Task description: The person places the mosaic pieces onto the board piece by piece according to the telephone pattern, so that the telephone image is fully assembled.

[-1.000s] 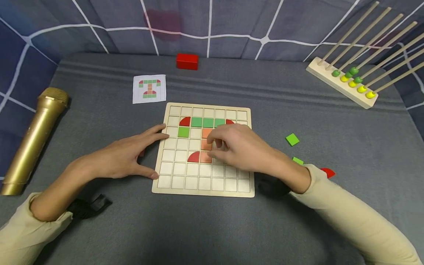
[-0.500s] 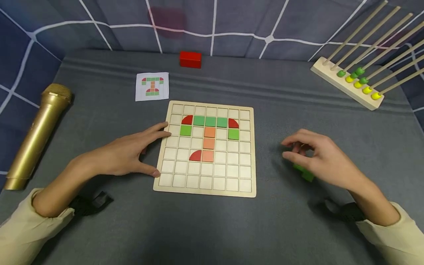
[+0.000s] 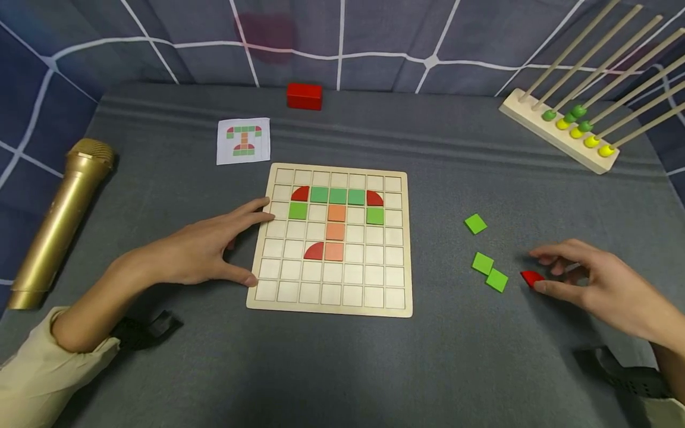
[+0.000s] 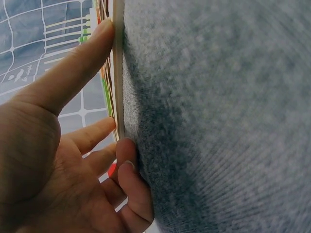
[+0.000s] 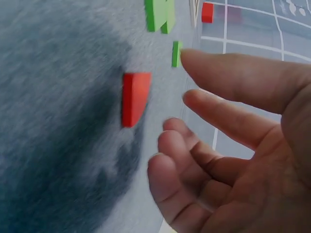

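A square wooden grid board (image 3: 332,294) lies mid-table with red quarter-circle, green and orange square tiles set in its cells. The thumb and straight fingers of my left hand (image 3: 192,252) rest against its left edge. In the left wrist view, the other fingers of that hand (image 4: 73,160) curl below the edge. At the right, my right hand (image 3: 605,285) hovers at a loose red quarter-circle tile (image 3: 530,277). The right wrist view shows a gap between its spread thumb and fingers and the red tile (image 5: 134,99). Three loose green square tiles (image 3: 483,263) lie between board and right hand.
A paper pattern card (image 3: 243,154) and a red block (image 3: 304,96) lie beyond the board. A gold microphone (image 3: 59,232) lies at the far left. At the back right stands a wooden bead abacus (image 3: 562,134) with tall rods. A grid-patterned cloth (image 3: 385,35) hangs behind.
My right hand has moved off the board to the right, past the green tiles, to the red quarter-circle tile. A green square now shows under the right red tile. My left hand has stayed put.
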{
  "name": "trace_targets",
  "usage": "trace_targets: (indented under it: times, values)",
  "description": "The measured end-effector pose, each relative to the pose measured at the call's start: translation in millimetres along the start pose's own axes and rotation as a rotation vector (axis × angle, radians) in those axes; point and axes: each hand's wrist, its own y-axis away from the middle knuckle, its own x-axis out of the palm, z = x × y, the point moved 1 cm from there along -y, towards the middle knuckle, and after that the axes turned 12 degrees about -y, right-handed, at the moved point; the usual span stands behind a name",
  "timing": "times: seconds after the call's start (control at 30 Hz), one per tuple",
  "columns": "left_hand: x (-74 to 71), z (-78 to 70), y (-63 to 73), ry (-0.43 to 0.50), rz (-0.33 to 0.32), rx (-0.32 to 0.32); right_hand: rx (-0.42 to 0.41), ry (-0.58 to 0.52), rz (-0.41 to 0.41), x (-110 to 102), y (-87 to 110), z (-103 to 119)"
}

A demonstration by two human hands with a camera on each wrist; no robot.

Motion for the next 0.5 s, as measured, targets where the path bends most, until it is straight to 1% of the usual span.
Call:
trace_targets:
  times: [0.1, 0.17, 0.4, 0.5]
  values:
    - [0.4, 0.4, 0.1, 0.0, -0.002, 0.003, 0.01, 0.004, 0.009, 2, 2.5, -5]
    - [0.6, 0.5, -0.1, 0.0, -0.004, 0.005, 0.003, 0.006, 0.008, 4, 3.8, -7]
    - [0.5, 0.6, 0.1, -0.001, -0.015, 0.023, -0.037, 0.043, -0.033, 10, 4.9, -8]
    - [0.3, 0.7, 0.1, 0.002, -0.02, 0.035, -0.059, 0.04, -0.054, 11, 5.0, -10]
